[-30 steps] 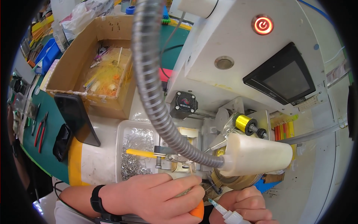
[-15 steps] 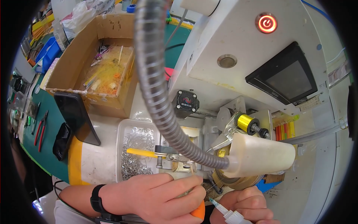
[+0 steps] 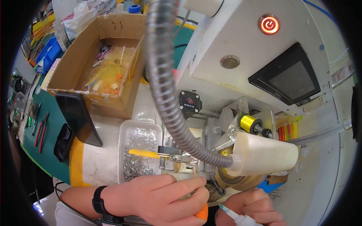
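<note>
At the lower middle, my left hand (image 3: 158,199) is closed beside a small clamp vise on the machine. Below its fingers shows a smooth orange object (image 3: 202,213), mostly covered, so its kind is unclear. A bit of grey-brown fibrous material (image 3: 187,195) peeks out between the fingers. To the right, my right hand (image 3: 252,205) grips a white squeeze bottle (image 3: 245,220) with a narrow teal tip (image 3: 225,208) pointing up and left. A thin thread (image 3: 217,187) runs from near the left fingers toward the round brass-coloured part (image 3: 241,182).
A white tray of metal hooks (image 3: 140,150) lies left of the vise with a yellow lever (image 3: 143,153). A bendy metal hose (image 3: 166,86) arches overhead to a cream shade (image 3: 266,155). Beyond are a yellow spool (image 3: 249,124), a cardboard box (image 3: 71,75) and a phone (image 3: 78,118).
The right hand and its bottle have shifted slightly down and right, away from the left fingers. Upper parts of the bendy hose have swung right. My left hand is nearly unmoved.
</note>
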`<state>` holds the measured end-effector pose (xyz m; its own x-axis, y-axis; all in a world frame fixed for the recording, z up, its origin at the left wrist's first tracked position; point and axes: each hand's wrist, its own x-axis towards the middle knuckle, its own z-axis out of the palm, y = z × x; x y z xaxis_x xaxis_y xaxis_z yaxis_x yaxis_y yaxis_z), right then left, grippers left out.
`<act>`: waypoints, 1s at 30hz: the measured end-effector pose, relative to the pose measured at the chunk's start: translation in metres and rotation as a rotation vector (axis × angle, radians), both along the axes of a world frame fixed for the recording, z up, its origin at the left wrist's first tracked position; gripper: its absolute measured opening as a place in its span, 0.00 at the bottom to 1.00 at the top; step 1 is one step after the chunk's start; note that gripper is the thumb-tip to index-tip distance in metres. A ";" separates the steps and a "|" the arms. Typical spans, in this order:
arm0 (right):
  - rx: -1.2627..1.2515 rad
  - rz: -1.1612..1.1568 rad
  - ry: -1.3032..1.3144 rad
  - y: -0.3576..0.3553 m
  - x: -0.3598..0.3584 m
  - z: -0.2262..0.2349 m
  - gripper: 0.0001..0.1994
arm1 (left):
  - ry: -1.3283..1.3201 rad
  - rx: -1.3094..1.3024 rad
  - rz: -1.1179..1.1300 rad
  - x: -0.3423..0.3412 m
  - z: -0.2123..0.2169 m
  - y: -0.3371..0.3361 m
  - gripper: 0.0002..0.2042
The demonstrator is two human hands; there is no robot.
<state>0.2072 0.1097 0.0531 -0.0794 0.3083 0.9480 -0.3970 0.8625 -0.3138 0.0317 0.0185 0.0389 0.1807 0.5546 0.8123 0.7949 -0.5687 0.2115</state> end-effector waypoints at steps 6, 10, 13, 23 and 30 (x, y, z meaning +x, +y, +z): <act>-0.196 0.007 0.312 0.026 0.023 0.031 0.21 | 0.023 0.000 0.027 0.000 0.002 0.000 0.09; -0.260 -0.059 0.303 0.064 0.092 0.040 0.13 | 0.180 -0.063 -0.093 -0.012 0.007 0.002 0.09; -0.363 -0.179 0.217 0.093 0.150 0.043 0.14 | 0.175 -0.046 -0.025 -0.008 0.000 -0.006 0.12; -0.713 -0.792 0.113 0.150 0.236 0.070 0.12 | 0.059 -0.050 -0.052 0.012 -0.006 0.005 0.18; -0.636 -0.831 -0.143 0.145 0.216 0.060 0.11 | 0.078 -0.021 -0.044 0.012 -0.005 0.009 0.19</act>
<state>0.4230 0.2544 0.1132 0.2866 0.7536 0.5915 0.3198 0.5068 -0.8006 0.0434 0.0270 0.0343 0.2674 0.5613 0.7832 0.7840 -0.5993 0.1618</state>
